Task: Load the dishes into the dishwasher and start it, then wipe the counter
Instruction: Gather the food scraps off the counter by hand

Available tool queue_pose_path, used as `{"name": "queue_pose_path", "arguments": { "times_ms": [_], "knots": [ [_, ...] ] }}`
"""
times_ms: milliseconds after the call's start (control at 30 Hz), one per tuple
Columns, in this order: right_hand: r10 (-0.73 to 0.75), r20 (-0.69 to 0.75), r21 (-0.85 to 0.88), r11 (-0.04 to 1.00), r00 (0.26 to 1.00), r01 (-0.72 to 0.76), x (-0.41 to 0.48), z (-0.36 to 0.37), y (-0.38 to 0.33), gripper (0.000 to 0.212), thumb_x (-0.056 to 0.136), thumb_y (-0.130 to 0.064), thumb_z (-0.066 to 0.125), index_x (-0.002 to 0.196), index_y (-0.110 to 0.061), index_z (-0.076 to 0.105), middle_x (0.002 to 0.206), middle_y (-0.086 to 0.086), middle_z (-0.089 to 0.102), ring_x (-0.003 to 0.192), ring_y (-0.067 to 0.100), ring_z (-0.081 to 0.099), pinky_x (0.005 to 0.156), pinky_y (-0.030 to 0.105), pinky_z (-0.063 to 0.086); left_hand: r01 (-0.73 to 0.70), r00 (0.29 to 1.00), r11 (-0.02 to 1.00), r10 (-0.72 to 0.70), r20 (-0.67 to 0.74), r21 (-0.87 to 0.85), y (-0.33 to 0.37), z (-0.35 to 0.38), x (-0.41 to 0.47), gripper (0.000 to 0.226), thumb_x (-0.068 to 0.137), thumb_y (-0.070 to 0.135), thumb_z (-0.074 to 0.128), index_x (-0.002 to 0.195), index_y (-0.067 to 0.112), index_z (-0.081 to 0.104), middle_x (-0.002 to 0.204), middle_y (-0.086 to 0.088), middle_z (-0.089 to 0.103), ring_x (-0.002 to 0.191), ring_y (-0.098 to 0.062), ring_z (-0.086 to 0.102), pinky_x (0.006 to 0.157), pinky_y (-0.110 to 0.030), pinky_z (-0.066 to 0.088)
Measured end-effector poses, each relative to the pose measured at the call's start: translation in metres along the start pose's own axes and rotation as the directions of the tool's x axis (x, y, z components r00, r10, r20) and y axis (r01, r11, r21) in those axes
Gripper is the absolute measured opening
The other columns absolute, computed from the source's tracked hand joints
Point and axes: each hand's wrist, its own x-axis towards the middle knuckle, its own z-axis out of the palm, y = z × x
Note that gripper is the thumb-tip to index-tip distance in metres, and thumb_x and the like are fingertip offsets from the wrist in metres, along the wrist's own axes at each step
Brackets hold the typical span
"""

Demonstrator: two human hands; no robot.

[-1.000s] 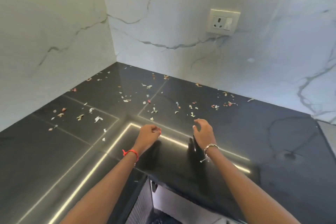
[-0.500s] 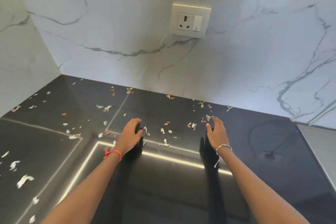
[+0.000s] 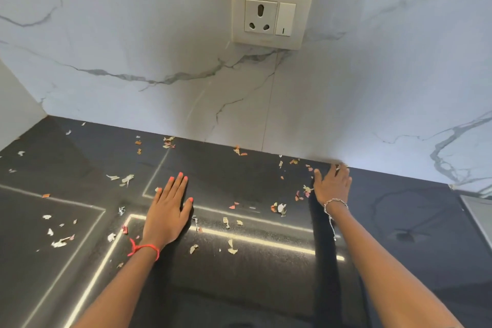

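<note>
The glossy black counter is strewn with several small scraps of peel and paper. My left hand lies flat on the counter, palm down, fingers straight and together. My right hand stands on its edge near the back wall, fingers straight, among scraps close to the wall. Neither hand holds anything. No cloth, dishes or dishwasher show in this view.
A white marble wall rises behind the counter, with a socket and switch plate above my hands. A side wall closes the left corner. A pale surface begins at the counter's right edge. More scraps lie at left.
Both hands have uncurled and reached farther back across the counter toward the wall. The view has swung right and closer to the wall; the counter's front edge is out of sight.
</note>
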Motion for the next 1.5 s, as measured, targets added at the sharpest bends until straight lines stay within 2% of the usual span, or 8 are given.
{"name": "queue_pose_path", "arguments": {
  "times_ms": [267, 400, 567, 800, 967, 1167, 1367, 1500],
  "knots": [
    [-0.365, 0.006, 0.225, 0.907, 0.931, 0.355, -0.070, 0.021, -0.040, 0.046, 0.100, -0.031, 0.033, 0.140, -0.008, 0.038, 0.149, 0.008, 0.031, 0.142, 0.021, 0.020, 0.117, 0.031, 0.012, 0.007, 1.000, 1.000, -0.007, -0.009, -0.013, -0.001, 0.001, 0.000, 0.078, 0.082, 0.060, 0.002, 0.148, 0.020, 0.008, 0.152, 0.013, -0.001, 0.140, -0.003, -0.008, 0.115, -0.027, -0.006],
    [-0.253, -0.187, 0.449, 0.838, 0.949, 0.311, -0.068, 0.005, -0.042, 0.032, 0.097, -0.018, 0.044, 0.125, -0.007, 0.056, 0.135, 0.007, 0.048, 0.124, 0.021, 0.047, 0.101, 0.023, 0.032, 0.013, 1.000, 1.000, -0.013, -0.019, -0.019, -0.002, 0.003, 0.000, 0.078, 0.083, 0.060, 0.005, 0.149, 0.020, 0.013, 0.153, 0.012, 0.003, 0.141, -0.003, -0.005, 0.116, -0.028, -0.003],
    [-0.281, 0.034, 0.231, 0.936, 0.959, 0.266, -0.018, 0.002, -0.036, 0.052, 0.098, -0.035, 0.040, 0.141, -0.007, 0.034, 0.152, 0.009, 0.024, 0.139, 0.025, 0.026, 0.114, 0.036, 0.024, 0.020, 1.000, 0.998, -0.022, -0.022, -0.054, -0.002, 0.002, 0.000, 0.078, 0.083, 0.061, 0.007, 0.149, 0.020, 0.014, 0.153, 0.012, 0.006, 0.141, -0.002, -0.003, 0.118, -0.029, -0.001],
    [-0.436, 0.002, 0.324, 0.852, 0.900, 0.412, -0.026, 0.008, -0.057, 0.034, 0.098, -0.025, 0.043, 0.122, -0.005, 0.054, 0.127, 0.005, 0.048, 0.112, 0.018, 0.051, 0.087, 0.021, 0.036, 0.030, 0.999, 0.997, -0.034, -0.041, -0.074, -0.001, 0.002, 0.000, 0.078, 0.083, 0.060, 0.009, 0.149, 0.021, 0.016, 0.152, 0.015, 0.005, 0.140, 0.000, -0.003, 0.116, -0.026, -0.004],
    [-0.515, 0.120, 0.256, 0.842, 0.849, 0.475, -0.008, 0.012, -0.060, 0.040, 0.097, -0.025, 0.045, 0.130, -0.003, 0.047, 0.130, 0.007, 0.042, 0.121, 0.018, 0.040, 0.102, 0.022, 0.030, 0.033, 0.998, 0.996, -0.036, -0.043, -0.082, -0.001, 0.001, 0.000, 0.077, 0.083, 0.061, 0.009, 0.149, 0.023, 0.016, 0.153, 0.015, 0.006, 0.140, 0.001, -0.004, 0.115, -0.023, -0.006],
    [-0.347, -0.208, 0.469, 0.785, 0.914, 0.405, -0.008, 0.002, -0.049, 0.019, 0.093, -0.011, 0.050, 0.099, -0.002, 0.066, 0.100, 0.010, 0.062, 0.091, 0.021, 0.059, 0.078, 0.025, 0.046, 0.033, 0.998, 0.996, -0.037, -0.048, -0.081, -0.002, 0.003, 0.001, 0.077, 0.083, 0.061, 0.010, 0.149, 0.022, 0.016, 0.153, 0.015, 0.007, 0.140, 0.000, -0.002, 0.115, -0.024, -0.005],
    [-0.340, 0.101, 0.258, 0.917, 0.935, 0.305, -0.016, 0.009, -0.032, 0.044, 0.099, -0.032, 0.037, 0.140, -0.015, 0.041, 0.151, 0.000, 0.030, 0.141, 0.018, 0.023, 0.112, 0.035, 0.023, 0.030, 0.998, 0.995, -0.036, -0.058, -0.090, -0.003, 0.005, 0.001, 0.077, 0.084, 0.060, 0.013, 0.149, 0.020, 0.020, 0.154, 0.011, 0.012, 0.141, -0.003, 0.002, 0.117, -0.028, -0.001],
    [-0.492, 0.183, 0.318, 0.849, 0.851, 0.422, -0.052, 0.004, -0.036, 0.044, 0.100, -0.033, 0.034, 0.143, -0.025, 0.033, 0.146, -0.017, 0.020, 0.136, 0.002, 0.007, 0.112, 0.027, 0.010, 0.032, 0.998, 0.997, -0.036, -0.055, -0.075, -0.004, 0.005, 0.001, 0.078, 0.083, 0.061, 0.011, 0.149, 0.021, 0.020, 0.154, 0.011, 0.012, 0.141, -0.002, 0.001, 0.117, -0.027, -0.001]
  ]
}}
